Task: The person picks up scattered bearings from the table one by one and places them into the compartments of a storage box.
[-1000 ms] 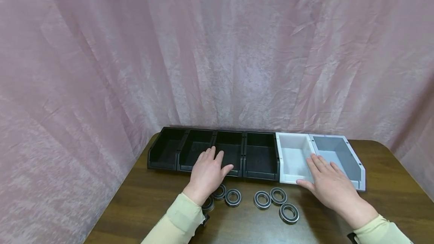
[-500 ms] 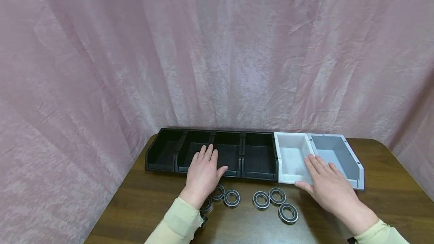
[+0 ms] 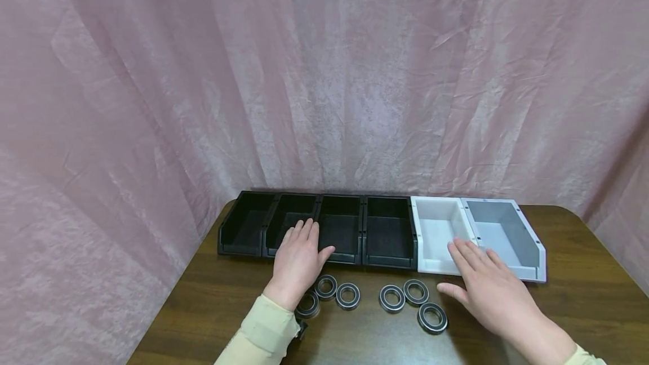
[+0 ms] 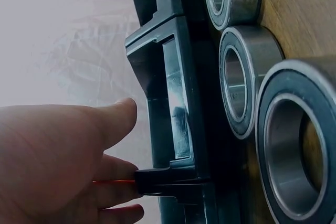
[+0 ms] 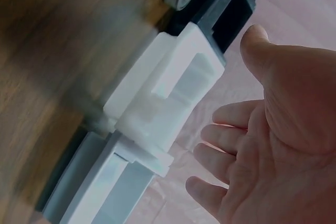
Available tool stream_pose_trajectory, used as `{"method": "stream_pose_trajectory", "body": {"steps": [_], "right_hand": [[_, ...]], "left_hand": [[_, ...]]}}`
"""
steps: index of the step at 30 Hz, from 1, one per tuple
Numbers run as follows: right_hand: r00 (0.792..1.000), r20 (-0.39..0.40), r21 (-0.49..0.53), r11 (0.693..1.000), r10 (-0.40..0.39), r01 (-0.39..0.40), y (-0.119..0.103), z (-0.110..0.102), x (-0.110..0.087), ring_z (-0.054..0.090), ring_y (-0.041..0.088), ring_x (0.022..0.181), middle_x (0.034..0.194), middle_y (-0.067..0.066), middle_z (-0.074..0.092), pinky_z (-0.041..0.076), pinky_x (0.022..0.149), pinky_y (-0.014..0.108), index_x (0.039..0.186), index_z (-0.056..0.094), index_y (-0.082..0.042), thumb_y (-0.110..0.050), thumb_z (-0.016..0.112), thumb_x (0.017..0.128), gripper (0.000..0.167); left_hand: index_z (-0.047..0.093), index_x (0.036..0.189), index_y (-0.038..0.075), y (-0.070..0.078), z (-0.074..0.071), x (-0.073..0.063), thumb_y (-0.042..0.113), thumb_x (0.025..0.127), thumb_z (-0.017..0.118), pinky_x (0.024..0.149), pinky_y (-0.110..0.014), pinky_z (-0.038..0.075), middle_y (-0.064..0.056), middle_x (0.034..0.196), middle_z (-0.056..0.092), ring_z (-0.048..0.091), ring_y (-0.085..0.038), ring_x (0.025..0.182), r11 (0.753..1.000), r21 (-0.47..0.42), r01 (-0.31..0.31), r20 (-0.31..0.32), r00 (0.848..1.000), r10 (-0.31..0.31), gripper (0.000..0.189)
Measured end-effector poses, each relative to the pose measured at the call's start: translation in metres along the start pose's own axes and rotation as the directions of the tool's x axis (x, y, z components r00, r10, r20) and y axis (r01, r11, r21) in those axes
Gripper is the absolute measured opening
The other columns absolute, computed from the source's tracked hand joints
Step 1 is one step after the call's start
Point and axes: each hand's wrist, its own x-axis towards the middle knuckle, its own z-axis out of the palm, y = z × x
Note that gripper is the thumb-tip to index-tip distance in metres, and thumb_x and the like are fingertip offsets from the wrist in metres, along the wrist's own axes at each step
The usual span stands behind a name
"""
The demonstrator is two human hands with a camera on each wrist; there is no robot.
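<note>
My left hand (image 3: pixel 296 259) has its fingers straight, over the front edge of the black bins (image 3: pixel 341 230). In the left wrist view the fingers of the left hand (image 4: pixel 58 161) overlap a divider between two bins. My right hand (image 3: pixel 492 292), palm down with thumb spread, hovers at the front of the white bin (image 3: pixel 438 230) and the grey bin (image 3: pixel 499 235). Neither hand holds anything. Several ball bearings lie flat in two groups. A left-group bearing (image 3: pixel 348 296) sits near the left wrist; a right-group bearing (image 3: pixel 432 318) lies left of the right hand.
The bins stand side by side in one row along the back of the brown wooden table (image 3: pixel 375 342). Behind them hangs a pink curtain (image 3: pixel 355 83), which also runs down the left side. The table's rounded corner (image 3: pixel 563 213) shows at the back right.
My right hand has drawn back a little toward the front of the white and grey bins. My left hand has shifted slightly left, uncovering more of the left bearings. The bearings stay put.
</note>
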Motion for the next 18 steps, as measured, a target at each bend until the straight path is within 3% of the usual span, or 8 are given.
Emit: {"method": "stream_pose_trajectory", "body": {"steps": [9, 14, 18], "right_hand": [[0.998, 0.032, -0.013, 0.998, -0.059, 0.059, -0.017, -0.001, -0.011, 0.056, 0.043, 0.147, 0.16, 0.022, 0.057, 0.042, 0.121, 0.066, 0.156, 0.057, 0.003, -0.057, 0.078, 0.098, 0.086], [0.995, 0.032, -0.008, 0.995, -0.094, 0.094, -0.024, 0.003, -0.017, 0.06, 0.038, 0.144, 0.156, 0.02, 0.061, 0.043, 0.121, 0.062, 0.154, 0.06, 0.002, -0.058, 0.081, 0.095, 0.087], [0.992, 0.075, 0.016, 0.995, -0.099, 0.098, -0.027, 0.006, -0.019, 0.061, 0.038, 0.142, 0.156, 0.019, 0.062, 0.045, 0.119, 0.062, 0.154, 0.061, 0.001, -0.059, 0.081, 0.094, 0.087]], "left_hand": [[0.064, 0.149, -0.005, -0.002, -0.002, -0.001, 0.04, 0.103, 0.079, 0.124, -0.055, 0.043, -0.024, 0.156, 0.061, 0.056, -0.041, 0.148, 1.0, -0.014, -0.02, -0.012, 1.0, 0.02, 0.065], [0.064, 0.148, -0.005, -0.004, -0.003, -0.001, 0.031, 0.098, 0.087, 0.125, -0.053, 0.042, -0.025, 0.156, 0.06, 0.056, -0.041, 0.147, 0.999, -0.018, -0.04, -0.003, 0.999, 0.04, 0.067], [0.063, 0.149, -0.006, -0.005, -0.003, 0.0, 0.025, 0.093, 0.092, 0.125, -0.053, 0.042, -0.025, 0.157, 0.06, 0.056, -0.04, 0.148, 0.998, -0.021, -0.057, 0.004, 0.998, 0.057, 0.07]]}}
